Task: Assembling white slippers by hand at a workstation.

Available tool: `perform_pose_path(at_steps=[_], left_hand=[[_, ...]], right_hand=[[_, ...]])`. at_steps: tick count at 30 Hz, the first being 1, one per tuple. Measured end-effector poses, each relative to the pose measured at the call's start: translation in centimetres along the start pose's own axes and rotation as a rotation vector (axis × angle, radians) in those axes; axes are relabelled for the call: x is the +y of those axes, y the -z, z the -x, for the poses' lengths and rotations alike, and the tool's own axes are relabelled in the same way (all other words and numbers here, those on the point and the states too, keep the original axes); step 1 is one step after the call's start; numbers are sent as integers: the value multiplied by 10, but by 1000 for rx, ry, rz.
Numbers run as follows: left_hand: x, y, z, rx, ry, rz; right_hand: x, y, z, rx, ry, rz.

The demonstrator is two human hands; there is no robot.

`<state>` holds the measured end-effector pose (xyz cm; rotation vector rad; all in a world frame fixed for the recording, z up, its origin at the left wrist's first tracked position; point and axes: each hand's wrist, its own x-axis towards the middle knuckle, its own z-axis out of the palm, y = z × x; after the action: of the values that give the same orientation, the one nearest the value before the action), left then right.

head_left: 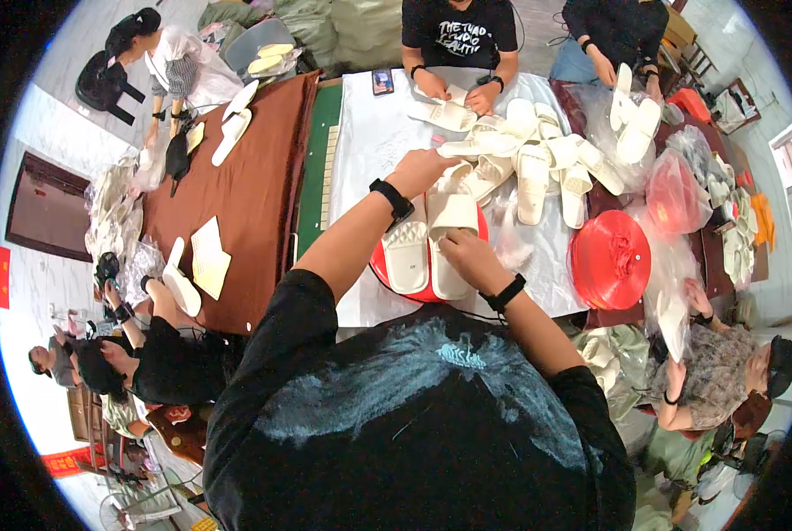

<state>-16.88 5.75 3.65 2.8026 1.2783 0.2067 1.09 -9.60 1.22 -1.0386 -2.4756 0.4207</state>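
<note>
Two cream slide slippers lie side by side in front of me on a round red object, a left slipper [405, 257] and a right slipper [452, 212]. My right hand [468, 259] is closed at the right slipper, its fingers curled against the footbed just below the strap. My left hand [422, 170] reaches past them to the near edge of the slipper pile [532, 168]. Its fingers are closed at the end of a pale slipper [484, 145]; the fingertips are partly hidden. Under the pair, the red object [381, 264] shows only at its edges.
A large red roll [610, 259] stands at the right table edge by clear plastic bags [676, 190]. Across the white table [360, 133], a person's hands [482, 96] handle slippers near a phone [382, 82]. Other people work around the brown tables [263, 168].
</note>
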Motion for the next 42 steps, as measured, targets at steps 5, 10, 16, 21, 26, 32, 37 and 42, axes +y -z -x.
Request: perform_pose_path(at_steps=[5, 10, 16, 21, 26, 32, 37, 42], left_hand=[[-9, -7, -13, -18, -23, -32], [-1, 6, 10, 125, 79, 132], [21, 31, 34, 389, 74, 201], [28, 27, 40, 525, 61, 239], [18, 27, 71, 666, 172, 338], [20, 2, 68, 720, 367, 773], [17, -1, 63, 704, 468, 1227], [28, -16, 51, 579, 453, 1502]], right_hand=[[5, -6, 2, 23, 6, 20], [-8, 10, 2, 239, 53, -71], [15, 33, -50, 603, -140, -157], [43, 21, -82, 351, -295, -421], [26, 18, -97, 346, -280, -488], [28, 34, -87, 393, -358, -601], [24, 36, -98, 423, -374, -688], [21, 25, -106, 561, -406, -889]])
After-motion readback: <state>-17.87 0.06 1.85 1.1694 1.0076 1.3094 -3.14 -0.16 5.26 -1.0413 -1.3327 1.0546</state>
